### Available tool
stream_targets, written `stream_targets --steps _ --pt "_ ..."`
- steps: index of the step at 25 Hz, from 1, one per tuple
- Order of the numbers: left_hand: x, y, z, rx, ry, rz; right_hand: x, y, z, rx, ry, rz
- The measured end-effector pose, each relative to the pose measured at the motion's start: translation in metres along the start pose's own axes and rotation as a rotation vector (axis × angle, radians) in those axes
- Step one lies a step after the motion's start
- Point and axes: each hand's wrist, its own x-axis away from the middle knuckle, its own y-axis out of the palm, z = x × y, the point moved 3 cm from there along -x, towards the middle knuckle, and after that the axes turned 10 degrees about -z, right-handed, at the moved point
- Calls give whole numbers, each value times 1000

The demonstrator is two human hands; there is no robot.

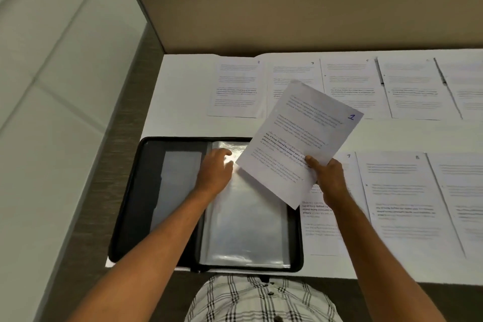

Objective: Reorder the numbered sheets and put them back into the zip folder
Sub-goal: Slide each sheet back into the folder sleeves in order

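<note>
**Supervisor:** Head view, where do we stand?

**Me:** Early, I'd say. The zip folder [162, 204] lies open near the desk's front edge, its clear sleeves [245, 225] apparently empty, though glare makes that uncertain. The other numbered sheets [236, 86] lie spread in two rows on the desk [183, 123]; none looks filed yet.

**Supervisor:** And the hands?

**Me:** My right hand [330, 180] pinches sheet 1 [303, 138] by its lower edge, holding it tilted above the folder's right side. My left hand [215, 167] rests on the top sleeve near its upper corner, fingers bent; I can't tell whether they pinch the plastic. Sheet 1's lower corner is just beside that hand.
</note>
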Motion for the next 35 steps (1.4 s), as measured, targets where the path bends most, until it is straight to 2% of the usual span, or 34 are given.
stream_targets --steps 3,7,9,16,20,24,27,30,35 --pt "-26 7 -8 -297 119 -44 -3 4 7 -15 16 58" --pt "-43 19 -20 -538 84 -129 -10 15 8 -21 29 103" --pt "-43 26 -28 -587 90 -94 -16 20 6 -32 25 122" --pt "-44 19 -21 -428 276 148 -33 38 -7 -69 22 155" --pt "-58 9 -17 -402 280 30 -39 44 -15 -112 -3 152" --pt "-70 -10 -2 -412 255 -231 -44 44 -21 -214 -11 185" --pt "-72 -20 1 -317 255 -345 -49 46 -22 -290 23 199" --pt "-74 -24 2 -139 194 -344 -54 49 -25 -381 56 198" --pt "-84 -23 -1 -174 123 -242 -70 48 -31 -465 67 154"
